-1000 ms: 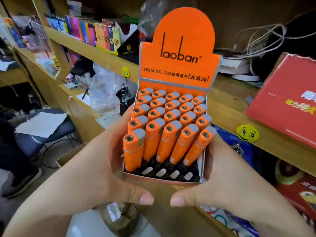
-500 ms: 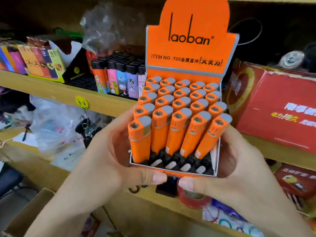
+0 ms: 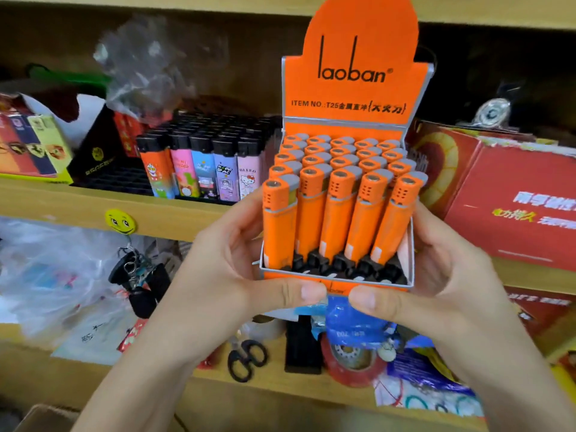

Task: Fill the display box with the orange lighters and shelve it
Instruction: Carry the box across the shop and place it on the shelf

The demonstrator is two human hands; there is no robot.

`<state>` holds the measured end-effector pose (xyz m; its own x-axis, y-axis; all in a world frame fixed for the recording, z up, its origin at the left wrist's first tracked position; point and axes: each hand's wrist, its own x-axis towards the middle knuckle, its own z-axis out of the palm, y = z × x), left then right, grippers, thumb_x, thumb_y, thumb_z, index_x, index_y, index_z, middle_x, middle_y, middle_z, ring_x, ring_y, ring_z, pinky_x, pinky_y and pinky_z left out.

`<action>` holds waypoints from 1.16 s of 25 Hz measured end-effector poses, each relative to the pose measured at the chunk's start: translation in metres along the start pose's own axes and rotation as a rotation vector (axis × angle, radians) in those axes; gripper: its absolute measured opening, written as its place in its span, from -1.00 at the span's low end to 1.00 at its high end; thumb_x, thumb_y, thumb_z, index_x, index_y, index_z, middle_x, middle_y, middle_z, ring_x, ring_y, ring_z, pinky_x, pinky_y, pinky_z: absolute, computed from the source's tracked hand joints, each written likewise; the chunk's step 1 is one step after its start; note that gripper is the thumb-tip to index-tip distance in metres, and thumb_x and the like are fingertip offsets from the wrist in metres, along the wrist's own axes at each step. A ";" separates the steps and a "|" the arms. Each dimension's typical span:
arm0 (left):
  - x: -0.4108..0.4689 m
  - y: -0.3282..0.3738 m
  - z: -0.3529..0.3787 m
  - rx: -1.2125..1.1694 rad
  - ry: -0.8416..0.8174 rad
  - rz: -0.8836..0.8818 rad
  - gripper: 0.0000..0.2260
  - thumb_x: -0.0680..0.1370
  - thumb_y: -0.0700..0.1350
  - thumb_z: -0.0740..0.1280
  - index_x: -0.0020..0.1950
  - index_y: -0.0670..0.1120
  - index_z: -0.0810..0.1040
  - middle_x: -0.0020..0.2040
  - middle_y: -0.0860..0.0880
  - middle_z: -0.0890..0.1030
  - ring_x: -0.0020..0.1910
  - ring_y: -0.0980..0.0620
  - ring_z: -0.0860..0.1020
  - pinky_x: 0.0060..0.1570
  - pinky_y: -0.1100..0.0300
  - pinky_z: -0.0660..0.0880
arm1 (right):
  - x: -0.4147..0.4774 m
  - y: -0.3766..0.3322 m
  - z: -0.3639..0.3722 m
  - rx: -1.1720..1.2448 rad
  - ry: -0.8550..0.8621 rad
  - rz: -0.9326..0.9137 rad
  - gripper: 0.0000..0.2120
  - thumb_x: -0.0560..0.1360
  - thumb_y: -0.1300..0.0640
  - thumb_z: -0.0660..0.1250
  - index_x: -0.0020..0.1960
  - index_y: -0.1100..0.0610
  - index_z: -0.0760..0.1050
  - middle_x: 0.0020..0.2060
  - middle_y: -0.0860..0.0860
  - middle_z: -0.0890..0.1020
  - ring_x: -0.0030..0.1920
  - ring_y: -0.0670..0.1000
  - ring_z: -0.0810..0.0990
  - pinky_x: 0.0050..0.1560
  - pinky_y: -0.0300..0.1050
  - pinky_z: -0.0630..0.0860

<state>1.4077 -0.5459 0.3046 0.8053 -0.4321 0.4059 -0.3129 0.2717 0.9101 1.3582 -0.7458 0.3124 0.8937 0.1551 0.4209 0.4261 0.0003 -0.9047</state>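
Gripping the display box (image 3: 355, 88) from both sides, your left hand (image 3: 230, 263) and right hand (image 3: 442, 266) hold it before the shelf (image 3: 78, 210). It carries twenty-five orange lighters (image 3: 336, 194), five rows of five.

Wooden shelves (image 3: 78, 207) fill the view. Left of the grip, a tray of patterned lighters (image 3: 199, 169) stands on the middle shelf; right of it sits a red carton (image 3: 514, 207). Below the grip lie scissors (image 3: 246, 358), a roll of red tape (image 3: 352, 363) and plastic bags (image 3: 40, 269). The shelf recess above is dim.
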 end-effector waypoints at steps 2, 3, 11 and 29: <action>0.005 -0.004 0.001 0.014 0.012 0.003 -0.41 0.16 -0.28 0.53 0.17 -0.12 0.54 0.06 0.02 0.70 0.04 0.08 0.66 -0.14 0.30 0.59 | 0.000 0.002 0.001 -0.055 0.050 0.012 -0.18 0.23 0.30 0.49 0.43 0.11 0.28 0.09 -0.12 0.68 0.12 -0.13 0.63 0.04 -0.32 0.54; 0.007 -0.004 0.002 0.036 0.032 -0.003 -0.39 0.16 -0.27 0.54 0.20 -0.13 0.53 0.08 0.01 0.70 0.04 0.06 0.67 -0.14 0.29 0.59 | 0.001 0.002 0.004 -0.080 0.088 0.018 -0.19 0.24 0.29 0.51 0.43 0.11 0.28 0.08 -0.15 0.68 0.10 -0.16 0.63 0.02 -0.34 0.54; 0.020 -0.008 0.016 0.262 0.414 -0.032 -0.34 0.09 0.01 0.53 0.20 0.01 0.59 0.00 0.11 0.72 -0.31 0.19 0.68 -0.43 0.44 0.49 | 0.010 0.022 0.026 -0.431 0.535 -0.030 -0.42 0.32 -0.15 0.44 0.31 -0.18 0.41 -0.21 -0.08 0.70 -0.45 -0.02 0.62 -0.33 0.00 0.64; 0.018 -0.039 0.019 1.058 0.665 0.298 -0.71 0.46 0.01 0.41 0.13 -0.07 0.65 -0.23 0.00 0.71 -0.49 0.21 0.42 -0.43 0.39 0.32 | 0.009 0.068 0.039 -1.122 0.698 -0.344 -0.64 0.51 0.19 0.25 0.28 0.26 0.44 0.35 0.07 0.43 -0.49 -0.10 0.50 -0.54 -0.21 0.47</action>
<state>1.4246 -0.5808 0.2775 0.6347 0.1206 0.7633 -0.5228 -0.6603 0.5391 1.3894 -0.7056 0.2519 0.4622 -0.2169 0.8599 0.2247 -0.9094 -0.3501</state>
